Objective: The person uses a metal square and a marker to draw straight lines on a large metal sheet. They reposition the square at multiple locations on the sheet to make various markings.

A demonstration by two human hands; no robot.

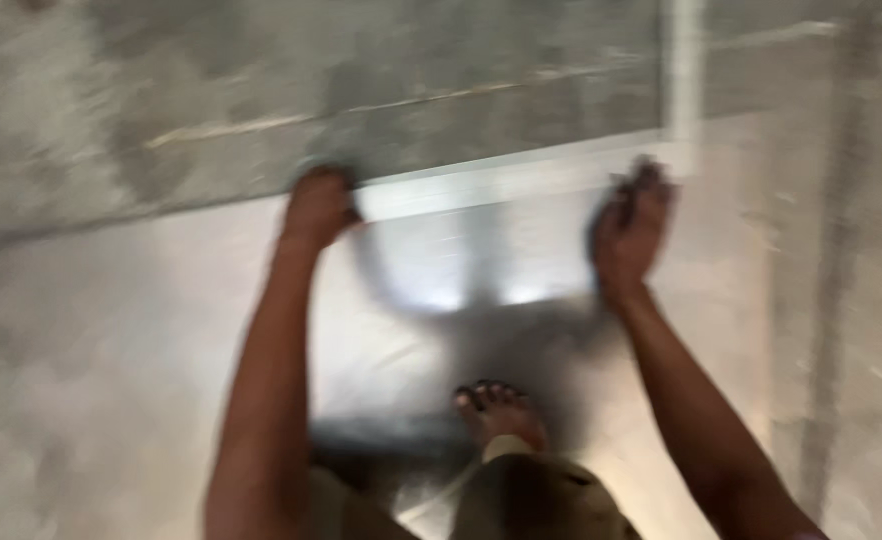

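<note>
1. Down at six o'clock, closest to the camera, sits the person's knee (536,500) in khaki cloth, bent and blurred, with a bare foot (501,410) just beyond it, toes pointing toward twelve.

2. That foot is planted flat on a shiny metal sheet (441,280), which spreads across the middle of the view and throws back a dark reflection of the person right under the foot.

3. Up from seven o'clock runs the left forearm, reaching toward eleven; from five o'clock the right forearm climbs toward one.

4. Left hand (318,205), at about eleven o'clock from the foot: fingers curled over the sheet's far edge, closed around it, knuckles facing the camera.

5. Right hand (633,232), at about one o'clock: fingers together and pointing up toward twelve, palm pressed against the sheet near its far right corner. Heavy motion blur here, so whether the fingers actually wrap the edge I cannot tell.

6. Between the two hands, the sheet's far edge shows as a bright pale strip running from ten o'clock up toward two o'clock, both hands well apart along it.

7. Beyond that edge lies the grey concrete floor (161,90), mottled and scuffed, with a thin pale line crossing it.

8. Farthest out, near one o'clock, a pale upright strip (683,65) rises from the sheet's corner to the top of the view.
</note>
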